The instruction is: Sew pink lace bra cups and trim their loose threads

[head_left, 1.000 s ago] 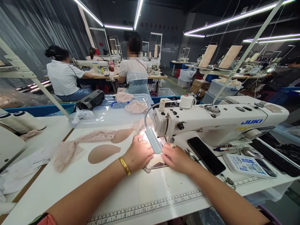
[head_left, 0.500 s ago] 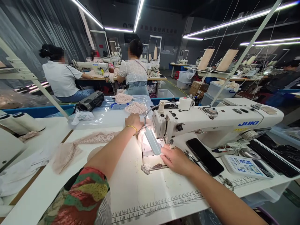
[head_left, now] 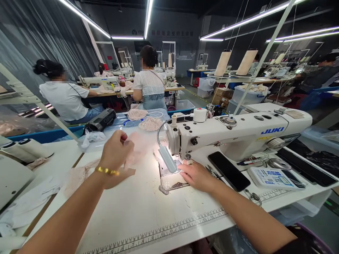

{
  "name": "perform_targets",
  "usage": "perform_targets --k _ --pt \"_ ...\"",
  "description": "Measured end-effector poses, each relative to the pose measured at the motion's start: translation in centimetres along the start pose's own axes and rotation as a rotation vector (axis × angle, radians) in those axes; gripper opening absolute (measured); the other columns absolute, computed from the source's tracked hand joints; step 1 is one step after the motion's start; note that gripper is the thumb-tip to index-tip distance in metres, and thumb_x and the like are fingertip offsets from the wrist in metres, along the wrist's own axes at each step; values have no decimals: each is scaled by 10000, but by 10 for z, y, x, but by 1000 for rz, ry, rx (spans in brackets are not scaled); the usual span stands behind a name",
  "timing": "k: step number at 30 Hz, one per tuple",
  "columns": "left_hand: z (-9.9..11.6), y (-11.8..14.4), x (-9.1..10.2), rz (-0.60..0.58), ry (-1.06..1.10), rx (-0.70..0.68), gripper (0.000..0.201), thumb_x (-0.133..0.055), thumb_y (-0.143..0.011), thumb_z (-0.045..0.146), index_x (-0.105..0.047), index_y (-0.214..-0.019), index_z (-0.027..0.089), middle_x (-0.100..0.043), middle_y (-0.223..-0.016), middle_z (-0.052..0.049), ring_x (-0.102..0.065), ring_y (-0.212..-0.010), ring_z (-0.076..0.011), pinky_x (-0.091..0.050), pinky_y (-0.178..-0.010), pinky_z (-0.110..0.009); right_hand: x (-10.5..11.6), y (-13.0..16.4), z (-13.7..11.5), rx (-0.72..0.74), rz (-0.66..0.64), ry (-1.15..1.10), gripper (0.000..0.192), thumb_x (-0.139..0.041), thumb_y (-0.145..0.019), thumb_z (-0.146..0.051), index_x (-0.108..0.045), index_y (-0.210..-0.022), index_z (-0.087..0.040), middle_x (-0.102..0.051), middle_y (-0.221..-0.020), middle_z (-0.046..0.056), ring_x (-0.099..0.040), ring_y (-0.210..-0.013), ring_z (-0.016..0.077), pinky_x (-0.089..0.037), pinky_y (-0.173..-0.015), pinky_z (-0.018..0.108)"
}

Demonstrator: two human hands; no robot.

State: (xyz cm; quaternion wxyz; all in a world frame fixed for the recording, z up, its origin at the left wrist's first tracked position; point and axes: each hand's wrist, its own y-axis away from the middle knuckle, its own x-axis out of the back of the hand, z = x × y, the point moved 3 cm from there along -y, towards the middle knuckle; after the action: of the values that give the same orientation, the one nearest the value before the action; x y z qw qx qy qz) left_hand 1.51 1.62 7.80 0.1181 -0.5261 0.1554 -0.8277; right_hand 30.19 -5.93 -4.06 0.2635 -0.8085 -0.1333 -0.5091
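"JUKI" in blue letters on the arm of the white sewing machine point(head_left: 238, 135), at 2 o'clock from the middle of the surface point(head_left: 148, 215). Same word, tiny, on a far machine at 11 o'clock. Printed ruler scale point(head_left: 169, 231) along the near edge of the surface, numbers too small to read surely. Blue-printed card point(head_left: 267, 176) at 3 o'clock, text unreadable. Faint lettering on the far wall, not legible.

Left hand point(head_left: 115, 155) raised above the surface at 10 o'clock, grip closed on a pale pink fabric piece point(head_left: 139, 146), blurred, hanging to the right of the fingers. Gold bangle point(head_left: 106, 171) on that wrist. Right hand point(head_left: 197, 174) flat on the surface beside the needle area, fingers spread and pressing down, grip open, holding nothing. Lamp head point(head_left: 166, 158) lit just left of it, a scrap of dark lace trim point(head_left: 174, 185) on the plate below.

Black phone point(head_left: 229, 171) and scissors point(head_left: 213, 172) just right of the right hand. More lace pieces point(head_left: 76, 176) lying at 9 o'clock.

Against half a second ago: left hand then far back behind the lamp, reaching at the fabric there; now drawn back toward 10 o'clock and lifted, fabric with it. Right hand hardly moved. A second ago both hands close together under the lamp.

Other people seated at machines at 11 and 12 o'clock.
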Motion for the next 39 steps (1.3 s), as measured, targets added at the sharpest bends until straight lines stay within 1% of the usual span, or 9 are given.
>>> perform_targets --k 2,3,5,7,9,12,18,27,39 --pt "-4 39 -6 -56 -10 -72 152 -608 -847 257 -567 -992 237 -675 -824 -48 -620 -757 -274 -479 -680 -406 1 -1 -1 -14 -12 1 126 -499 -968 -147 -613 -938 -194 -504 -762 18 -425 -764 200 -301 -656 290" --pt "-3 58 -13 -53 -26 -155 217 -637 -827 239 -594 -1040 233 -697 -993 -79 -633 -911 -305 -482 -811 -454 1 -1 -1 -19 -14 2 128 -503 -964 -143 -618 -937 -192 -508 -767 20 -427 -765 199 -302 -656 289" --pt "8 91 -32 -11 -112 -539 229 -547 -899 173 -626 -1107 230 -675 -1208 -118 -606 -1082 -329 -410 -974 -535 0 -1 0 -23 -10 9 127 -511 -959 -142 -628 -941 -191 -520 -777 23 -433 -771 200 -303 -658 290" --pt "19 112 -54 -174 -71 -795 285 -455 -907 41 -636 -1030 223 -703 -1133 -81 -616 -1032 -257 -435 -957 -437 0 -1 1 -18 -1 18 125 -518 -962 -156 -638 -955 -191 -532 -782 25 -441 -779 204 -308 -666 293" --pt "29 117 -69 -334 -21 -884 316 -426 -886 -23 -630 -945 211 -716 -1037 -51 -613 -936 -212 -462 -843 -340 -1 -1 1 -9 8 24 128 -523 -963 -166 -647 -982 -190 -538 -791 27 -447 -785 204 -314 -675 296" --pt "44 109 -79 -404 -101 -866 233 -470 -932 59 -637 -873 211 -697 -917 -39 -580 -819 -217 -424 -698 -326 -1 -1 2 2 17 21 142 -530 -957 -163 -660 -1004 -194 -516 -776 17 -441 -772 199 -312 -669 290" --pt "64 94 -91 -327 -113 -856 229 -462 -972 135 -682 -961 194 -669 -871 -74 -598 -822 -249 -428 -685 -361 0 -1 2 -2 11 3 175 -520 -947 -135 -667 -1008 -208 -477 -754 3 -416 -755 192 -309 -668 280" --pt "64 90 -102 -313 -42 -782 216 -466 -976 144 -672 -928 184 -702 -902 -82 -640 -843 -260 -487 -734 -387 3 -2 -3 -11 -2 -6 147 -496 -955 -144 -621 -907 -205 -481 -754 5 -419 -725 188 -289 -626 278" --pt "60 87 -109 -314 -101 -714 119 -581 -896 167 -692 -904 210 -696 -939 -122 -642 -962 -293 -527 -831 -449 -8 -1 -5 -2 34 17 172 -448 -981 -156 -607 -954 -217 -600 -808 38 -543 -772 221 -407 -676 327"
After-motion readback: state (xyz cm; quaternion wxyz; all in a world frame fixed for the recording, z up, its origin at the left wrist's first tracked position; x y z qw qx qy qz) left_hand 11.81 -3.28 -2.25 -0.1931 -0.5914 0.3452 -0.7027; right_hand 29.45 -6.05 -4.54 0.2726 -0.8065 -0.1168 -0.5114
